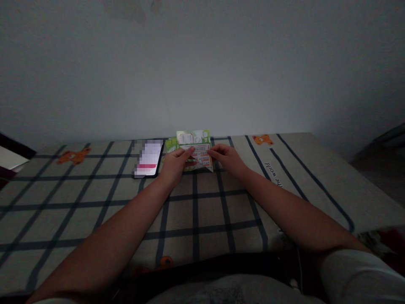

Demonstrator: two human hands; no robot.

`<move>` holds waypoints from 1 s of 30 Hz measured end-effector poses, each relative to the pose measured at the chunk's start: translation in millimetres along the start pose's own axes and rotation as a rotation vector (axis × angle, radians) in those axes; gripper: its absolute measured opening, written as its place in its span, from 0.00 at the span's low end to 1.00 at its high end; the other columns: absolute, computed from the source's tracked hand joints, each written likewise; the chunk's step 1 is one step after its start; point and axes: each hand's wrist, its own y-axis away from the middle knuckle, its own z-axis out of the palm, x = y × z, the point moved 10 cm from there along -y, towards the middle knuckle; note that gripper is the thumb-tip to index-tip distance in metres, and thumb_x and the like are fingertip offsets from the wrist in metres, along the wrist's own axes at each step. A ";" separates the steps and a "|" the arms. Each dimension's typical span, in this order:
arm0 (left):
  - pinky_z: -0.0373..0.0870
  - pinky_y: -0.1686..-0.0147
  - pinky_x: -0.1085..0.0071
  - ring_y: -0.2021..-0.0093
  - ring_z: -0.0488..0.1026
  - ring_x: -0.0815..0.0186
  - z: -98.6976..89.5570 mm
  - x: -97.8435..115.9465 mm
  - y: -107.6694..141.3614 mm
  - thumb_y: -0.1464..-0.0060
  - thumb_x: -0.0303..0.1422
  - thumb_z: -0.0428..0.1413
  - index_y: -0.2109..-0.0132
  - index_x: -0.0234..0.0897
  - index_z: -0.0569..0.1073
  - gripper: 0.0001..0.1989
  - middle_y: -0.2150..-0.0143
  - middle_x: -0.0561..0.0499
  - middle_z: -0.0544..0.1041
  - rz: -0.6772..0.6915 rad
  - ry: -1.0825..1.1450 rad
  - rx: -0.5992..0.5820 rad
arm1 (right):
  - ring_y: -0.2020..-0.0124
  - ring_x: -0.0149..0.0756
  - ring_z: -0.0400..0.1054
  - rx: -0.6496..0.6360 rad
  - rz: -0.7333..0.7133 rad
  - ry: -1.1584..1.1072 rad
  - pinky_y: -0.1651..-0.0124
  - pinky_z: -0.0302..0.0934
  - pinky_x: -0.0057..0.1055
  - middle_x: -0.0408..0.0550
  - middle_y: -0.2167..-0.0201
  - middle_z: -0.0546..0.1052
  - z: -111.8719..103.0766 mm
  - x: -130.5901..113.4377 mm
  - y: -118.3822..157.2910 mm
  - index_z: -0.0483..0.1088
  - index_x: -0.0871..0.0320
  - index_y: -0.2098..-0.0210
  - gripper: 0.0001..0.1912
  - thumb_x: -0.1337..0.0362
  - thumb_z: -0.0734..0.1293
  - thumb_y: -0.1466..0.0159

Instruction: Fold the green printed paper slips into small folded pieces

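Observation:
Between my hands is a green and white printed packet (pixel 201 153), flattened carton or folded leaflet; which of these I cannot tell. Its face carries small print and orange-red rows, and a flap stands up at the back. My left hand (pixel 177 164) grips its left side, thumb on the printed face and fingers partly hidden behind. With thumb and forefinger, my right hand (pixel 228 158) pinches the right edge. A lower corner of the printed piece points down toward the cloth. Just left of my left hand lies a phone (pixel 150 157) with its screen lit and partly blurred.
A checked cloth (pixel 209 211) with dark lines and orange bear prints covers the table. Behind the table's far edge rises a plain grey wall (pixel 202 71). Dark furniture parts show at the far left and right.

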 end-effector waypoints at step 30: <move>0.74 0.69 0.69 0.65 0.76 0.64 -16.1 14.4 -3.6 0.54 0.43 0.65 0.64 0.33 0.77 0.17 0.63 0.46 0.80 0.100 0.204 0.095 | 0.69 0.31 0.70 -0.011 -0.005 -0.003 0.62 0.66 0.32 0.43 0.71 0.78 3.0 -2.6 1.1 0.73 0.57 0.71 0.16 0.50 0.73 0.45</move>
